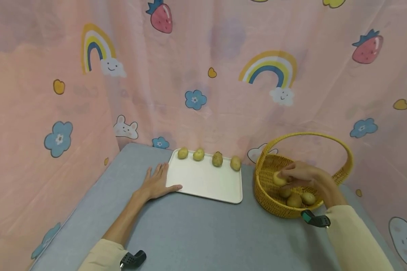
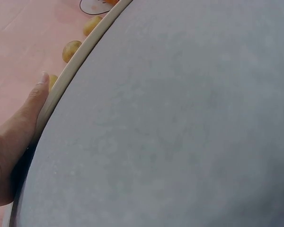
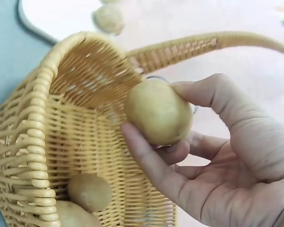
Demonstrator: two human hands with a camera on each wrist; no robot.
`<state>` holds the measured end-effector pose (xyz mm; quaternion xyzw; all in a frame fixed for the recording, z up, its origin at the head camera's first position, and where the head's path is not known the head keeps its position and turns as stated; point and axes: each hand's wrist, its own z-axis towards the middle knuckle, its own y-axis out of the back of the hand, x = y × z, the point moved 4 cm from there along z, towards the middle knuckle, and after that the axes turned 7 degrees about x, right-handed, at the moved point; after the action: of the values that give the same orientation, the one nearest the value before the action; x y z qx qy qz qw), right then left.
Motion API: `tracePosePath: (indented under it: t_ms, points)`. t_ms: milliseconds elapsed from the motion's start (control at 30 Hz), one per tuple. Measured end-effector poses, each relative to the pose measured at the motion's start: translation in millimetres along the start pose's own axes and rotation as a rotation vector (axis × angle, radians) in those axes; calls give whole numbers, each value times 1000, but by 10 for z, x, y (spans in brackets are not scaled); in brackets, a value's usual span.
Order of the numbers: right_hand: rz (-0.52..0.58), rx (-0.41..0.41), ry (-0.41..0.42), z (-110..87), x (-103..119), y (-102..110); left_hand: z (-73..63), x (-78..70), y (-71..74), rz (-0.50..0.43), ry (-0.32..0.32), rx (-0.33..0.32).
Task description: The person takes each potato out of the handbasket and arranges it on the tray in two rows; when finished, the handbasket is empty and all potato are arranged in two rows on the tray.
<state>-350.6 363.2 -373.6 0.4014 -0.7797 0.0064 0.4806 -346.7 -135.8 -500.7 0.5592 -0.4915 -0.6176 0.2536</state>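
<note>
Thumb and fingers of my right hand (image 1: 302, 174) pinch a potato (image 3: 157, 112) over the yellow wicker basket (image 1: 268, 201). Several more potatoes lie inside the basket, among them a brown potato (image 1: 294, 200) and a paler potato (image 1: 308, 198). My left hand (image 1: 156, 183) rests at the left edge of a white tray (image 1: 203, 178), fingers straight and thumb over the front rim. Along the tray's back edge a row of several potatoes stands, from the leftmost potato (image 1: 182, 153) to the rightmost potato (image 1: 235, 163). In the left wrist view the left hand's fingers are mostly out of frame.
A grey-blue table (image 1: 203, 233) carries the tray and, to its right, the basket. The basket's tall handle (image 1: 308, 134) arches over its opening. Behind and at the sides hangs a pink printed curtain (image 1: 176, 60).
</note>
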Motion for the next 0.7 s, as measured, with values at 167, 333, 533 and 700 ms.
tracePosePath:
  t_ms: [167,333,533,700]
  points:
    - [97,-28,84,-128,40,-57,5,4,-17,-1,3,-2]
    - [154,-52,201,-215,108,-186,9,-6,-13,-1,8,0]
    - [239,-69,310,-236,275,-438,8,0,-14,7,14,5]
    - [241,-49,390,-163,490,-731,4,-3,-9,-8,8,-4]
